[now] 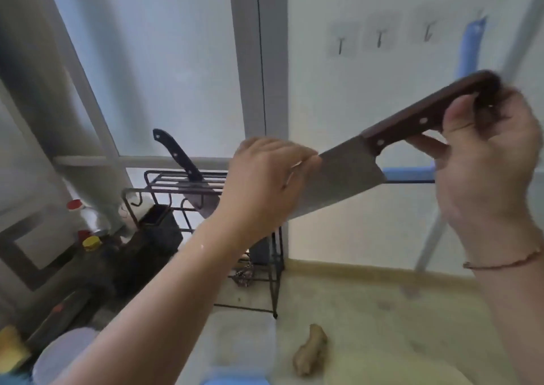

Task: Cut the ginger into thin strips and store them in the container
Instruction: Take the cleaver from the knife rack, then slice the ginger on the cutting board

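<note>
While both hands are raised above the counter, the right hand (488,161) grips the brown wooden handle of a cleaver (350,175), thumb on the near side and fingers curled round the far end. The blade slopes down to the left. The left hand (265,184) meets the blade at its spine, fingers bent over the top edge; from behind, it appears to pinch the steel, though the fingertips are hidden by the back of the hand. A thin bracelet (503,262) circles the right wrist.

The ginger (310,350), a whole knobbly piece, lies uncut on the pale cutting board (382,311) at the lower middle, well below the hands. Just left of it sits a translucent container (241,346), touching or nearly touching the board's edge.

Behind the left forearm stands a black wire rack (206,205) holding a second knife (176,156) with a black riveted handle, tilted to the left. Bottles (88,219) with red and yellow caps stand at the left by the window frame. Three hooks (379,38) are fixed to the white wall, with a blue item (471,46) hanging beside them.
</note>
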Available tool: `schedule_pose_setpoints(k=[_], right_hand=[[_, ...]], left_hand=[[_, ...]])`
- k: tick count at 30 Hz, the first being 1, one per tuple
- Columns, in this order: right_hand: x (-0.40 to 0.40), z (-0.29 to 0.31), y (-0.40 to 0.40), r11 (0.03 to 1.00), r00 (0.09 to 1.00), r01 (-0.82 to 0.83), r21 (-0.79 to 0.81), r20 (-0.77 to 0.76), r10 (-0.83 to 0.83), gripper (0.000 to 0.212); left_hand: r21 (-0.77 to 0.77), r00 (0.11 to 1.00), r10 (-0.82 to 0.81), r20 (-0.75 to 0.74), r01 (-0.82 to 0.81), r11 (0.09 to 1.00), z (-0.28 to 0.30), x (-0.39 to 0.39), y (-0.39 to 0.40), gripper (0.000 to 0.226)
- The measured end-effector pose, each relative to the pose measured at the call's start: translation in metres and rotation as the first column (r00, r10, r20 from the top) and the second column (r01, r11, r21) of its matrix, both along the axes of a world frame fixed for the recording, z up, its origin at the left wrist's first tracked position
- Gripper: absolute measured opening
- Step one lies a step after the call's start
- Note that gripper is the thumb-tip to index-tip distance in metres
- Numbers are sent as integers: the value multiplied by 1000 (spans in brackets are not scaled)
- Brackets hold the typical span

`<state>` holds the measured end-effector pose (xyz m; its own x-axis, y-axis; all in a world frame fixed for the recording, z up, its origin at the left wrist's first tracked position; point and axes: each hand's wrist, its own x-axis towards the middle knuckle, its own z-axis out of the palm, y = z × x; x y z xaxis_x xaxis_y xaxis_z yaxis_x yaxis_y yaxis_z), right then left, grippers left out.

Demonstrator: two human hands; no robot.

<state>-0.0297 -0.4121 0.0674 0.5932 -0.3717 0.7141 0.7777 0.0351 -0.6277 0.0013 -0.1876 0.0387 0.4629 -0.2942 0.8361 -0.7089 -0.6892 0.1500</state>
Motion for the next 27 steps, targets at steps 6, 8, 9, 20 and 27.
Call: schedule_pose_setpoints(k=[6,8,9,20,27], right_hand=[[-52,-115,-103,999,982,-44,20,-185,47,35],[-70,-154,-140,999,941,-39,-31,-337,27,33],[-77,-172,-162,995,901,-36,-96,-434,-9,27],[-83,-278,-221,86,408,-864,-496,-790,-459,27],[-87,-333,-199,402,324,-703,-587,-767,-554,45]], left_hand=[[165,991,-71,-116,89,982,-100,-26,-90,22],[204,990,-41,-133,67,977,-140,-34,-116,16],[230,989,-36,-140,68,971,-160,-37,-127,12],[646,983,4,-185,119,754,-283,-85,-207,14],[270,881,168,-443,-48,962,-323,-70,-162,34]])
